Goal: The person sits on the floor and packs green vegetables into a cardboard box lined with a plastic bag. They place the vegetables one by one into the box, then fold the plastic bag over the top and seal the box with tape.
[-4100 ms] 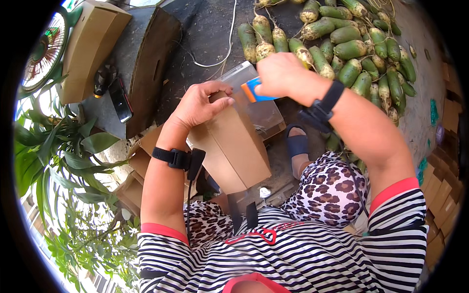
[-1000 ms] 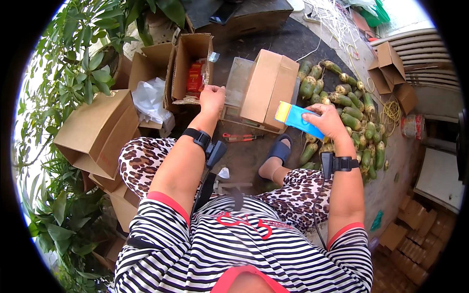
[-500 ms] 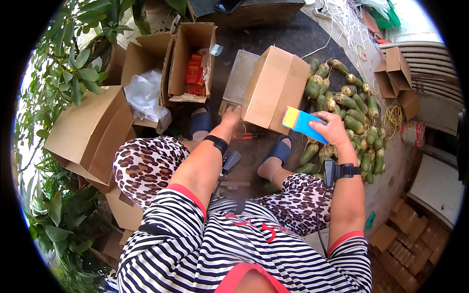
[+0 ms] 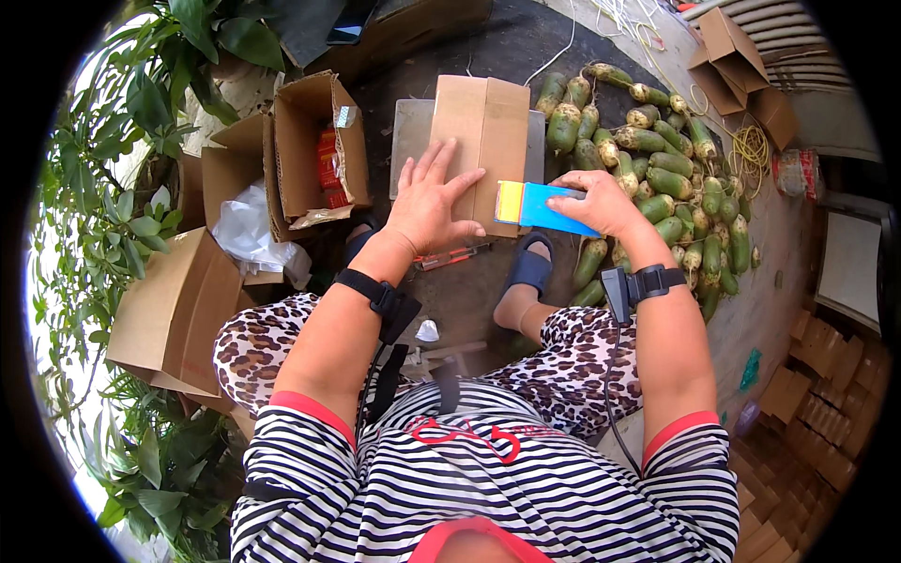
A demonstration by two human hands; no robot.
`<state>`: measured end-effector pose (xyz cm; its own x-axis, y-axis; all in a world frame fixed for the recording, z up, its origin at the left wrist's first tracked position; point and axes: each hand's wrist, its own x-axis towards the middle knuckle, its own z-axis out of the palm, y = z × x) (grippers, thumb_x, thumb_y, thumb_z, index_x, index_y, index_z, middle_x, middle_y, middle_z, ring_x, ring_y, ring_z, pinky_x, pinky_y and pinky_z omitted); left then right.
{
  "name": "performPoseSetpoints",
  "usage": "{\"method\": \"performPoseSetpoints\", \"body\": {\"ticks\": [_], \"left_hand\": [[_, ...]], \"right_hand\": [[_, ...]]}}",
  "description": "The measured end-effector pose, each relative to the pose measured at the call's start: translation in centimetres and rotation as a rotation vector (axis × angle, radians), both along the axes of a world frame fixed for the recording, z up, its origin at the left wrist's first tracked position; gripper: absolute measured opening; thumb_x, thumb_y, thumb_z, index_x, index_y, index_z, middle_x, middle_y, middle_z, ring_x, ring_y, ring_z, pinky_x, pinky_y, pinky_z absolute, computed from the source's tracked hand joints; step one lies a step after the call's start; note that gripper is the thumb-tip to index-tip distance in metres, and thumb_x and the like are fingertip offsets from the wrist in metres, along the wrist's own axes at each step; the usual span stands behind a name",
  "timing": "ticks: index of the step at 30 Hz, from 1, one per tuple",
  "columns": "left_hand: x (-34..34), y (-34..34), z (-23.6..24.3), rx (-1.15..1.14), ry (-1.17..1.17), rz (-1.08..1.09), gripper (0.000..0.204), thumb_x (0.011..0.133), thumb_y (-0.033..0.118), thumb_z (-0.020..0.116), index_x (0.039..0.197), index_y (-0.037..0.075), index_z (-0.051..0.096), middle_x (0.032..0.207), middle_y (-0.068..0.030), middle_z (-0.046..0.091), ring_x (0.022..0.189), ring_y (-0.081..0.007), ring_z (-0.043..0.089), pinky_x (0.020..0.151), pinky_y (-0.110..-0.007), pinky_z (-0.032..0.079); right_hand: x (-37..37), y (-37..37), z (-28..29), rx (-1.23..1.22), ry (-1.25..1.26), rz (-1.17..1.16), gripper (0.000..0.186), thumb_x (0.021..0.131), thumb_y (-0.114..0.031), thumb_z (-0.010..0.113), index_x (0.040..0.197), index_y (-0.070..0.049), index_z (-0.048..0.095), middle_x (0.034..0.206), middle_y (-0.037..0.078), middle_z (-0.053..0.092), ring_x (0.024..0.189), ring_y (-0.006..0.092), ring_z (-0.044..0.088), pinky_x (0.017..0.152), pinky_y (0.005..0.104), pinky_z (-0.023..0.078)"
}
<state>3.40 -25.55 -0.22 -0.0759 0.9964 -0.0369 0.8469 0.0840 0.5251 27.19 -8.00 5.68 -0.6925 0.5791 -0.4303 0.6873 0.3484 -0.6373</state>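
Note:
A closed brown carton (image 4: 497, 117) lies in front of me on a flat grey slab (image 4: 409, 127). My left hand (image 4: 427, 202) rests on the carton's near left part, fingers spread and palm down. To the right, my right hand (image 4: 605, 200) grips a flat blue-and-yellow pack (image 4: 552, 205) between thumb and fingers. The pack's yellow end points left and reaches over the carton's near right edge; I cannot tell whether they touch.
Many green-and-white radishes (image 4: 671, 183) are heaped to the right. At the left stand an open carton (image 4: 286, 117) with red packets (image 4: 329, 169), a carton with clear plastic (image 4: 249, 225), and another brown carton (image 4: 174, 310). A red-handled tool (image 4: 450, 256) lies near my feet.
The carton has swung from tilted to nearly straight and now sits squarely over the slab. My left hand has moved from its lower left side onto its top. The pack has shifted slightly left.

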Motion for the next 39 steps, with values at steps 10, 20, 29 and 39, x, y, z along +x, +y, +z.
{"method": "performPoseSetpoints", "body": {"ticks": [10,20,29,39], "left_hand": [[0.0,0.7,0.2,-0.147,0.026,0.002,0.084,0.063,0.047,0.087,0.139,0.032,0.053,0.162,-0.0132,0.019,0.150,-0.0350,0.014,0.119,-0.055,0.022],[0.2,0.8,-0.9,-0.071,-0.110,-0.021,0.088,0.059,0.036,0.092,0.137,0.021,0.055,0.162,-0.0180,0.015,0.150,-0.0399,0.012,0.120,-0.048,0.025],[0.6,-0.8,-3.4,0.181,-0.268,0.102,0.112,0.060,0.041,0.092,0.150,0.009,0.034,0.162,-0.0247,0.009,0.149,-0.0403,0.016,0.119,-0.047,0.025],[2.9,-3.1,-6.5,0.067,-0.832,0.621,0.095,0.079,0.029,0.085,0.150,-0.003,0.030,0.136,-0.0140,0.052,0.119,-0.0219,0.053,0.104,-0.034,0.041]], "right_hand": [[4.6,0.1,4.0,-0.012,-0.067,-0.083,0.042,0.076,-0.027,0.075,0.106,0.002,0.072,0.095,0.013,0.072,0.087,0.0183,0.067,0.084,0.0321,0.053],[0.6,-1.6,-0.6,0.287,-0.484,0.028,0.029,0.075,-0.035,0.066,0.088,-0.010,0.074,0.094,0.016,0.073,0.093,0.0342,0.069,0.082,0.0439,0.055],[-2.0,-10.6,-10.6,0.313,-0.596,-0.081,0.042,0.089,-0.016,0.058,0.130,-0.007,0.058,0.098,0.008,0.073,0.093,0.0257,0.071,0.080,0.0384,0.052],[-2.6,-10.6,-11.3,0.223,-0.612,0.182,0.056,0.091,-0.015,0.057,0.145,-0.010,0.046,0.108,0.012,0.072,0.101,0.0211,0.070,0.077,0.0363,0.053]]}}
